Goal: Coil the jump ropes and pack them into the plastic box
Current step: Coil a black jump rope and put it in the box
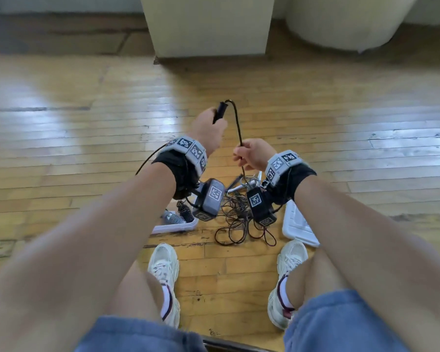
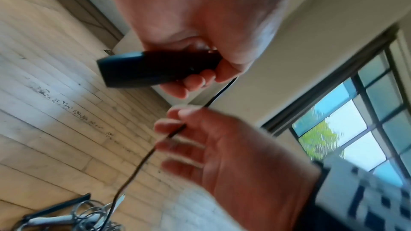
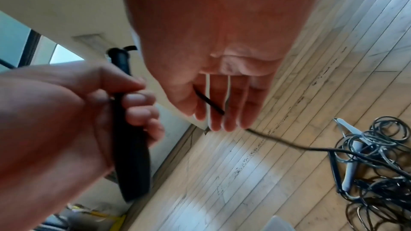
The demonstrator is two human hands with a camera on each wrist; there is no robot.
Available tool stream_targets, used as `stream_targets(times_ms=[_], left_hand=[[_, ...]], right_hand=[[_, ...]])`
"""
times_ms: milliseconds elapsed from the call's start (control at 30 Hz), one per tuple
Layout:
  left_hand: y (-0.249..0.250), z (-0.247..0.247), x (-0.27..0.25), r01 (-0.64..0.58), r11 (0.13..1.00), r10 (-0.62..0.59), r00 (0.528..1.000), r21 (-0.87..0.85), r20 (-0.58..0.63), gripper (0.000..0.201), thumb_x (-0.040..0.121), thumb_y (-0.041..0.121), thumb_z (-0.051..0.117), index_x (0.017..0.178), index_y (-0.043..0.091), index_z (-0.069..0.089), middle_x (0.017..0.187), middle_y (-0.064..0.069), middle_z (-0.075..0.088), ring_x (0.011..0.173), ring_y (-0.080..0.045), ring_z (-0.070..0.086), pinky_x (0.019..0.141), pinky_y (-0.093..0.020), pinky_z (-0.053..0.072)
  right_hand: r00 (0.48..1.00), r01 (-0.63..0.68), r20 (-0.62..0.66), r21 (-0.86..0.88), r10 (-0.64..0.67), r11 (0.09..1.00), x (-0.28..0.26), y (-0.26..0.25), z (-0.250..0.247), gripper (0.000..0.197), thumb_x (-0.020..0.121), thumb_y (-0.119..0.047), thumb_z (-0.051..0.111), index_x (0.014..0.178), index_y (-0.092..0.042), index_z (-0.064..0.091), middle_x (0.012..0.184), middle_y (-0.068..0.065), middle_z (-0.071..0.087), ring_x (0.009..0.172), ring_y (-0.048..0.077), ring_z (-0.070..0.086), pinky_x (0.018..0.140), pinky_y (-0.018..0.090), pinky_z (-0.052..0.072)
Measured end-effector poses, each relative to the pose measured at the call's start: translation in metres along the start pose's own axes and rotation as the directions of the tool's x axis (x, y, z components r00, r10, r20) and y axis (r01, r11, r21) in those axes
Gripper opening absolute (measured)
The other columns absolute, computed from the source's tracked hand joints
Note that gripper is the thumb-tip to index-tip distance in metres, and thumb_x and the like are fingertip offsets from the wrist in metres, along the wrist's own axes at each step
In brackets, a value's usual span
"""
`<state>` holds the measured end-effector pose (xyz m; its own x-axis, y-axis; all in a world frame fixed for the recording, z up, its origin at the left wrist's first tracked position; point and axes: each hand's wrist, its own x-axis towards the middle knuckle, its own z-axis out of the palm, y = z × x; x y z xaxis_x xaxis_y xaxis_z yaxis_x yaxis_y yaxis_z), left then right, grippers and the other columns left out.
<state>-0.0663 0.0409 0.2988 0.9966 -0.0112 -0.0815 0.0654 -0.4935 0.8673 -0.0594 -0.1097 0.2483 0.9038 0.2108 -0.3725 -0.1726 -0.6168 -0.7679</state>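
left hand (image 1: 208,128): raised, fist | right hand (image 1: 254,153): lower, pinching

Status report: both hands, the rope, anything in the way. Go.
Left hand grips black handle. Right hand pinches black cord below it. Rest of ropes in a tangle on floor; plastic box open beside it. Nothing blocking.

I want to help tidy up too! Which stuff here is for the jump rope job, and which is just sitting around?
For the job:
- black handle, gripped by the left hand
- black cord, pinched by the right hand
- tangled ropes on the floor
- plastic box
- white lid

Just lying about:
- cream cabinet
- window
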Motion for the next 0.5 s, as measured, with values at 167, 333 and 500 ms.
stream_targets(times_ms=[167, 333, 500], left_hand=[[-0.023, -0.004, -0.018, 0.07, 0.998, -0.07, 0.997, 0.0, -0.03, 0.006, 0.099, 0.013, 0.05, 0.094, 0.014, 0.052, 0.073, -0.003, 0.054, 0.063, -0.02, 0.053, 0.072, -0.045, 0.057], [-0.041, -0.003, -0.029, 0.063, 0.996, -0.054, 0.989, -0.063, 0.135, 0.023, 0.09, 0.014, 0.07, 0.105, 0.01, 0.054, 0.089, -0.007, 0.061, 0.063, -0.013, 0.056, 0.061, -0.027, 0.055], [-0.044, -0.007, -0.026, 0.07, 0.988, -0.043, 0.98, -0.135, 0.193, 0.011, 0.092, 0.007, 0.066, 0.1, 0.005, 0.059, 0.076, -0.006, 0.063, 0.057, -0.014, 0.055, 0.057, -0.029, 0.051]], right_hand=[[0.987, -0.087, -0.107, 0.261, 0.119, 0.961, -0.009, -0.014, 0.001, 0.024, 0.105, -0.021, 0.048, 0.095, -0.007, 0.066, 0.083, 0.005, 0.071, 0.059, 0.011, 0.056, 0.059, 0.022, 0.05], [0.996, 0.008, -0.082, 0.487, 0.037, 0.873, -0.016, -0.043, 0.005, 0.021, 0.104, -0.017, 0.05, 0.098, -0.003, 0.064, 0.085, 0.01, 0.072, 0.061, 0.012, 0.058, 0.063, 0.026, 0.053], [0.999, 0.015, 0.008, 0.78, -0.035, 0.625, -0.02, -0.052, 0.007, 0.017, 0.106, -0.012, 0.045, 0.103, -0.003, 0.058, 0.086, 0.012, 0.071, 0.067, 0.016, 0.06, 0.068, 0.027, 0.056]])
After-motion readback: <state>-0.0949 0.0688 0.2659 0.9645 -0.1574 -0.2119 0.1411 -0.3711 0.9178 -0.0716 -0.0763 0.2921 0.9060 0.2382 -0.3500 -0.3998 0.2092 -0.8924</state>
